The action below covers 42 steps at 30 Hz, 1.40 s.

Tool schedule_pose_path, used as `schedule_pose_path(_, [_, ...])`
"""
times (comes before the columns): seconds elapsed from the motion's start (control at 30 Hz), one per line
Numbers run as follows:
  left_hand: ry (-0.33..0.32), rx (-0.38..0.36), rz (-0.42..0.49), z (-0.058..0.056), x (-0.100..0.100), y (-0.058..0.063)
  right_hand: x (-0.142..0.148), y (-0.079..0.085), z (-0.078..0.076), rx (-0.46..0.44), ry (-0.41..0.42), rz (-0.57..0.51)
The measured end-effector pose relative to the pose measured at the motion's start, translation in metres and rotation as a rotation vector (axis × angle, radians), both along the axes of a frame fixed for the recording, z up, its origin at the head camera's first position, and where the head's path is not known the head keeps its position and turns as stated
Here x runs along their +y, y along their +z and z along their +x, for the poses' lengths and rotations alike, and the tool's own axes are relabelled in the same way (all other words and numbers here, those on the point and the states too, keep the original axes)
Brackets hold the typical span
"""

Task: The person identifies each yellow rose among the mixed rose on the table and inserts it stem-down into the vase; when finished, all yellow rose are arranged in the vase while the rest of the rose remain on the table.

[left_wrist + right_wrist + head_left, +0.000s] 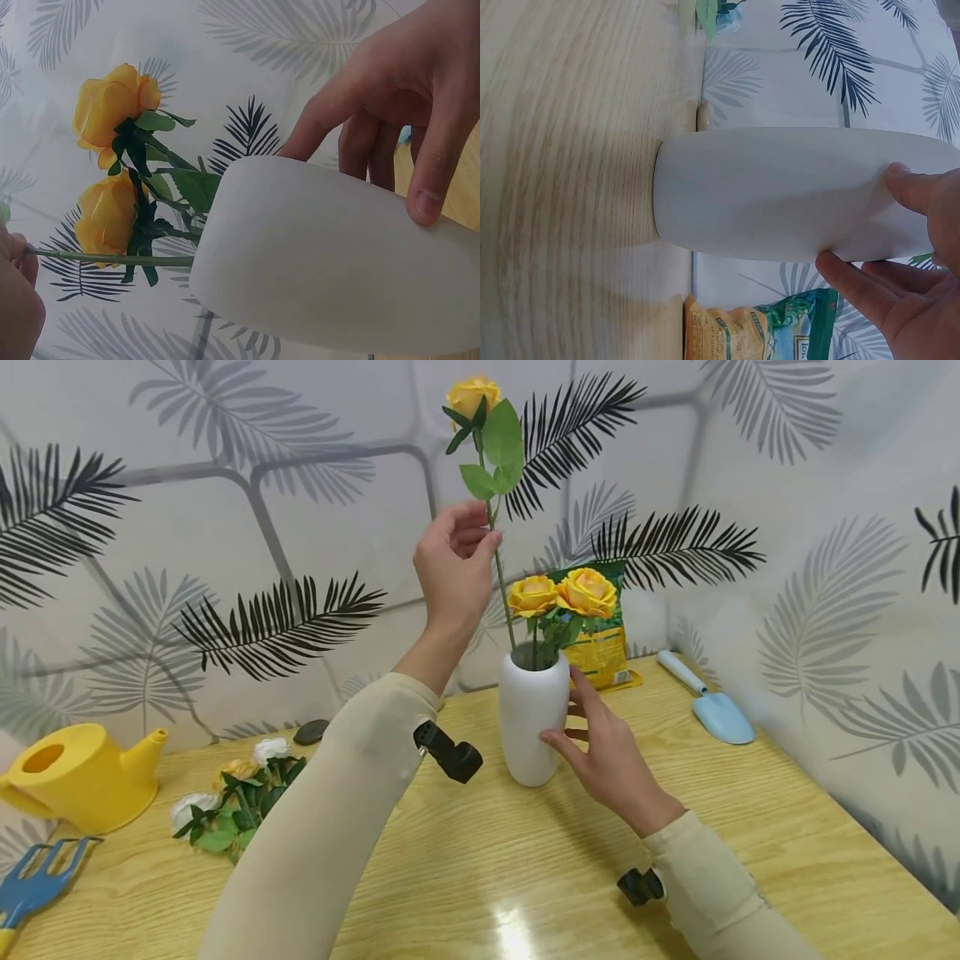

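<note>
A white vase stands upright on the wooden table, with two yellow roses in its mouth. My left hand pinches the stem of a third, taller yellow rose between thumb and fingers. That stem's lower end reaches inside the vase's rim, where its tip is hidden. Around the vase's right side, my right hand holds it with thumb in front and fingers behind. In the left wrist view the stem runs past both blooms into the opening. The right wrist view shows the vase's base flat on the table.
Behind the vase leans a green and yellow bag. A light blue trowel lies at the right. On the left are a yellow watering can, a blue hand fork, a dark stone and white and yellow flowers.
</note>
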<state>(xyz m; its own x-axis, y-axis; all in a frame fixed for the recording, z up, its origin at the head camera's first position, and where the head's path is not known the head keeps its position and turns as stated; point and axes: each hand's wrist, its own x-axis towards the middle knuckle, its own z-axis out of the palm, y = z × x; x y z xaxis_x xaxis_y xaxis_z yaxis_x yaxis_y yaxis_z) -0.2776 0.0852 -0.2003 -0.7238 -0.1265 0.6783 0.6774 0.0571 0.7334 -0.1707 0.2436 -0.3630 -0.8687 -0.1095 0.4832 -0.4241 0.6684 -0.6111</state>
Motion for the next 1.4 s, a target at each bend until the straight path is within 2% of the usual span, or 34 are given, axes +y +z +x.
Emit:
schedule_pose_path(0.27, [-0.042, -0.033, -0.06, 0.006, -0.006, -0.015, -0.001, 0.002, -0.001, 0.012, 0.003, 0.006])
schedule_pose_path(0.4, [-0.051, -0.02, -0.079, 0.011, -0.009, -0.024, -0.001, 0.002, -0.002, 0.022, 0.004, 0.013])
schedule_pose_path(0.73, [-0.055, -0.04, -0.095, 0.02, -0.012, -0.051, -0.002, 0.003, -0.003, 0.008, 0.0, 0.011])
schedule_pose_path(0.87, [-0.061, -0.042, -0.069, 0.022, -0.012, -0.06, -0.002, 0.003, -0.002, 0.001, 0.001, 0.009])
schedule_pose_path(1.03, [-0.058, -0.034, -0.038, 0.025, -0.011, -0.067, -0.001, 0.002, 0.0, -0.003, 0.0, 0.015])
schedule_pose_path(1.4, [-0.052, -0.047, -0.061, 0.03, -0.013, -0.079, -0.002, 0.0, 0.0, 0.01, -0.006, 0.016])
